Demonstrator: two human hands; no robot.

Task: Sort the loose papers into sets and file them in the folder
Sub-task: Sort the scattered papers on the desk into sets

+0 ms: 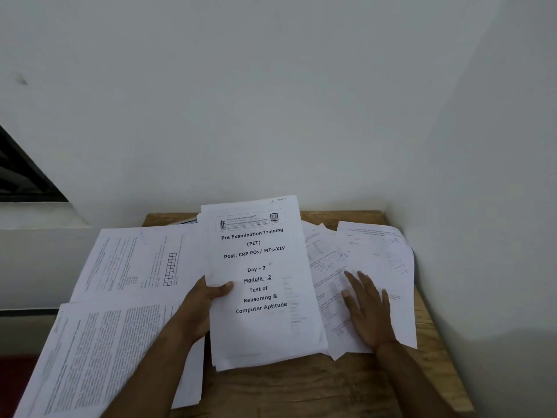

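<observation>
Head view of a wooden counter (304, 387) set in a corner between pale walls (271, 116).

The left hand (202, 300) grips a stack of papers (262, 339) by its left edge. The thumb is curled over the cover sheet and the fingers are hidden behind. The stack is tilted up toward the camera over the middle of the counter. Whether its lower edge rests on the wood cannot be told. The cover sheet reads "Pre Examination Training (PET)", "Day - 2", "Module - 2".

The right hand (366, 309) lies palm down with fingers straight and spread, pressing on the loose sheets (388, 267). These are fanned and overlapping across the right side of the counter. They reach its right edge, and the farthest one curls up against the right wall. The raised stack hides their left margins.

On the left side, a far printed sheet (135, 260) and a near printed sheet (99, 351) overlap. Their dense text runs sideways, and they overhang the counter's left edge. The left forearm crosses the near printed sheet.

At the far edge, just left of the stack's top, a thin grey edge (184, 220) shows behind the papers. What it belongs to cannot be told.

At far left, a dark window opening (21, 176) sits above a white ledge (39, 215).
</observation>
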